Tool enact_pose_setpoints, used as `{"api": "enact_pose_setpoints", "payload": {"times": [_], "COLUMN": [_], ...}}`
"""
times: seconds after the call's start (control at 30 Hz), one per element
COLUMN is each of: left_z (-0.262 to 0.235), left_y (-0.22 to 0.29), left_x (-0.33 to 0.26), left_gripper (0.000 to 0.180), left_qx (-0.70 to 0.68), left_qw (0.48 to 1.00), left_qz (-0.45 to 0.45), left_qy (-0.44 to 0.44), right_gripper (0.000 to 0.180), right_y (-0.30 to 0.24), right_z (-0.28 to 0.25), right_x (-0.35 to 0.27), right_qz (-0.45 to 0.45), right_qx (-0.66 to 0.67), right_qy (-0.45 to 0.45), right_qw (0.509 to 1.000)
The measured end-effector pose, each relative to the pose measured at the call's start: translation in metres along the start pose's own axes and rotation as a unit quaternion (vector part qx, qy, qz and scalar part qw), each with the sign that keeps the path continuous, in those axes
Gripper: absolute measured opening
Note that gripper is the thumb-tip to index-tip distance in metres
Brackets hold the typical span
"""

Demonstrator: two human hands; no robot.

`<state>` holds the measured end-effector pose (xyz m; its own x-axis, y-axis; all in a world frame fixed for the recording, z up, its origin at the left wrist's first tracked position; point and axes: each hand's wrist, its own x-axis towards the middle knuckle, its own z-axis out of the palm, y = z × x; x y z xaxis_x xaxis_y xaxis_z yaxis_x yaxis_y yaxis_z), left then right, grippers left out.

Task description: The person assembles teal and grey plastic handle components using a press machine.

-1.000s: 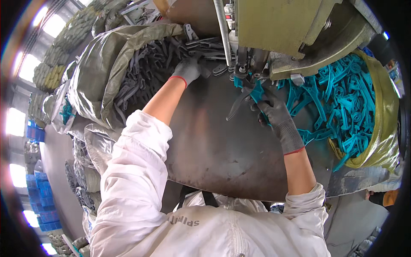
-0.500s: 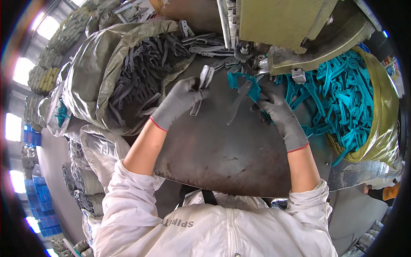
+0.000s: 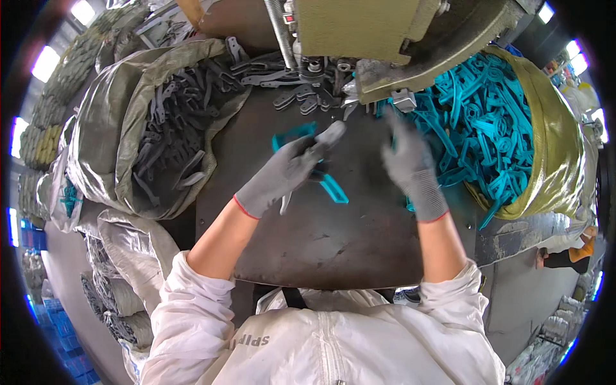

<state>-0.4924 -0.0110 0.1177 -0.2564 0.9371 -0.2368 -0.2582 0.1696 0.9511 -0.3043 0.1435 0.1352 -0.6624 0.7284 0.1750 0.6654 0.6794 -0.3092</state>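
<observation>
My left hand (image 3: 285,168), in a grey glove, is closed around a light-grey handle piece (image 3: 332,133). One end of it sticks out past the fingers, and a pale tip shows below the palm. A teal plastic part (image 3: 333,188) shows on both sides of this hand; whether it is gripped too or lies on the metal table beneath, I cannot tell. My right hand (image 3: 409,154), also gloved, is smeared by motion just below the machine's small metal block (image 3: 403,100). Its fingers point away from me, and what they hold, if anything, does not show.
An olive-painted machine (image 3: 356,29) overhangs the far side of the dark metal table (image 3: 314,250). Dark-grey handle pieces (image 3: 308,99) lie at its foot. An open sack (image 3: 102,141) of grey pieces stands left; a yellowish sack (image 3: 555,135) of teal parts (image 3: 491,122) stands right.
The teal part has passed from my right hand to beside or into my left. My right hand has moved away from it toward the machine. The whole view has shifted.
</observation>
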Motion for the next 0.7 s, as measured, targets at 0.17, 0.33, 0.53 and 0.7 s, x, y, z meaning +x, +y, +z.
{"api": "enact_pose_setpoints", "payload": {"times": [0.17, 0.33, 0.53, 0.7], "left_z": [0.006, 0.018, 0.028, 0.035], "left_y": [0.023, 0.040, 0.063, 0.070], "left_x": [-0.002, 0.011, 0.023, 0.022], "left_gripper": [0.044, 0.040, 0.037, 0.032], "left_qx": [0.118, 0.148, 0.135, 0.181], "left_qw": [0.985, 0.984, 0.986, 0.976], "left_qz": [-0.105, -0.062, -0.092, -0.112], "left_qy": [0.070, 0.082, 0.025, 0.055], "right_gripper": [0.061, 0.056, 0.052, 0.058], "right_y": [0.124, 0.062, -0.021, -0.025], "right_z": [-0.015, -0.040, -0.025, -0.009], "right_x": [0.008, 0.015, 0.003, 0.007], "right_qz": [0.106, 0.247, 0.210, 0.127], "right_qx": [-0.120, 0.469, 0.604, 0.542], "right_qy": [-0.001, -0.097, -0.102, -0.103], "right_qw": [0.987, 0.842, 0.762, 0.824]}}
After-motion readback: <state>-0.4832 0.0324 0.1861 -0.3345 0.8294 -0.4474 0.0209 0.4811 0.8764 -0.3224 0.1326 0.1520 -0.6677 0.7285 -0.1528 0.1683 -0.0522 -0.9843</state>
